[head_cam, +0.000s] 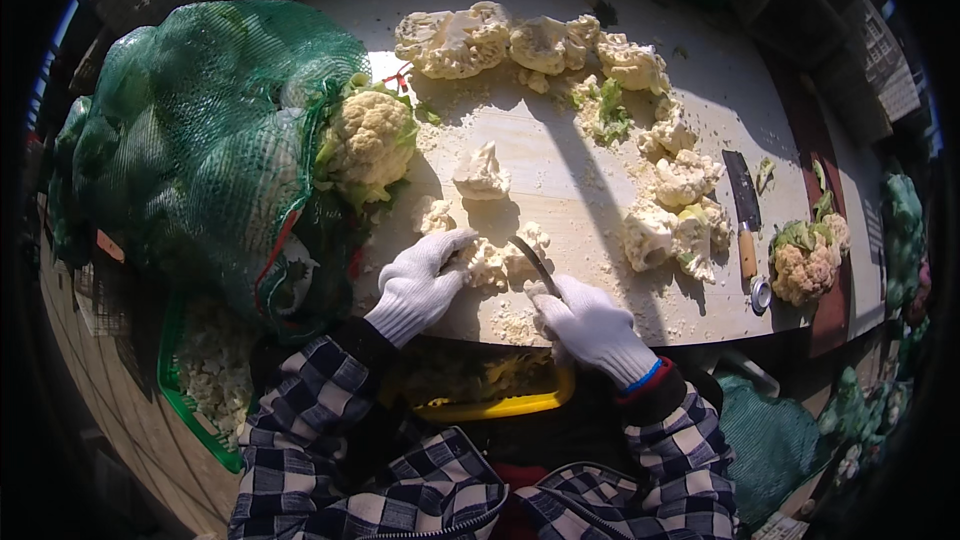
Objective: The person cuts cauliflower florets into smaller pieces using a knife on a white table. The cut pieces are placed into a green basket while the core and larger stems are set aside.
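Note:
In a white knit glove, my left hand (425, 277) grips a small cauliflower piece (487, 264) near the front edge of the work table (517, 135). My right hand (589, 319), gloved alike, is closed around a small knife (536, 265); its narrow, curved blade points up and left, and the fist hides the handle. Just left of the blade tip, beside the gripped piece, is another floret (530, 244). Beyond the left hand lie a small floret (433, 215) and a larger cut chunk (482, 172). Crumbs are scattered around both hands.
A green mesh sack (217, 112) bulges at left, a whole cauliflower (369, 136) at its mouth. Cut cauliflower chunks (454, 41) form an arc. At right lie a cleaver (742, 199) and a browned cauliflower (806, 270). Below are a yellow-rimmed container (495, 406) and a green crate (196, 431).

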Demonstrator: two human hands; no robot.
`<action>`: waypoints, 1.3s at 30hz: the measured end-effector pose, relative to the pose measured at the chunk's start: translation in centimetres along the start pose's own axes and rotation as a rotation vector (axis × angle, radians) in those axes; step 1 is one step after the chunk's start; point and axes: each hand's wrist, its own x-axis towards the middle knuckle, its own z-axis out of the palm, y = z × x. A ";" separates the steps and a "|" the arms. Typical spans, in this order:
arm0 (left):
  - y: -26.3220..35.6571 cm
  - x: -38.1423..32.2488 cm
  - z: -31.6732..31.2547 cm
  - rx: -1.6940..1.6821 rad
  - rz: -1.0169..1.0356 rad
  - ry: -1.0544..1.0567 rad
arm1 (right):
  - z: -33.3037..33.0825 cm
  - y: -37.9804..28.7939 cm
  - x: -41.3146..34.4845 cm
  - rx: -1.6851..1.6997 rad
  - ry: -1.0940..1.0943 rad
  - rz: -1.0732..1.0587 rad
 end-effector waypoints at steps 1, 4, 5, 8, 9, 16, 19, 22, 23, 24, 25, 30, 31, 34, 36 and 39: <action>0.0 0.0 0.0 -0.026 0.015 0.002 | 0.1 -0.1 -0.1 0.067 -0.036 -0.003; 0.0 0.2 -0.1 0.008 0.044 -0.004 | 2.0 -0.3 0.3 -0.045 0.084 -0.074; -0.1 0.2 -0.1 0.016 0.053 -0.002 | 2.5 -0.1 0.4 -0.077 0.111 -0.191; 0.0 0.3 -0.2 0.031 0.056 -0.006 | 4.1 0.4 0.8 -0.169 0.167 -0.310; 0.0 0.3 -0.2 0.028 0.042 -0.008 | 4.5 0.5 0.9 -0.180 0.196 -0.327; 0.3 0.4 -0.3 0.083 -0.031 -0.048 | 6.5 1.1 1.4 -0.277 0.289 -0.351; 0.1 0.3 -0.1 0.081 -0.040 -0.035 | 7.1 1.6 1.8 -0.372 0.357 -0.445; -0.2 0.3 0.1 0.038 -0.019 0.003 | 6.9 2.3 2.6 -0.557 0.433 -0.637; -0.3 0.3 0.1 0.032 0.002 0.007 | 6.7 2.6 2.8 -0.632 0.452 -0.709; -0.4 0.3 0.1 0.032 0.009 0.005 | 6.5 2.8 3.0 -0.486 0.377 -0.650; -0.5 0.3 0.1 0.033 0.016 0.003 | 6.4 3.1 3.1 -0.342 0.301 -0.591; -0.9 0.2 0.1 -0.037 0.037 0.010 | 6.1 3.4 3.3 -0.379 0.299 -0.692; -0.9 0.2 0.1 -0.027 0.053 0.021 | 6.3 3.3 3.0 -0.637 0.414 -0.774; -0.6 -0.2 0.4 0.018 0.036 0.031 | 6.8 2.7 2.4 -0.785 0.598 -0.839; -0.2 -0.5 0.5 0.124 0.150 0.069 | 7.0 2.4 2.2 -0.615 0.579 -0.768; 0.4 -0.5 0.7 0.207 0.155 -0.003 | 7.2 2.5 2.3 -0.781 0.642 -0.817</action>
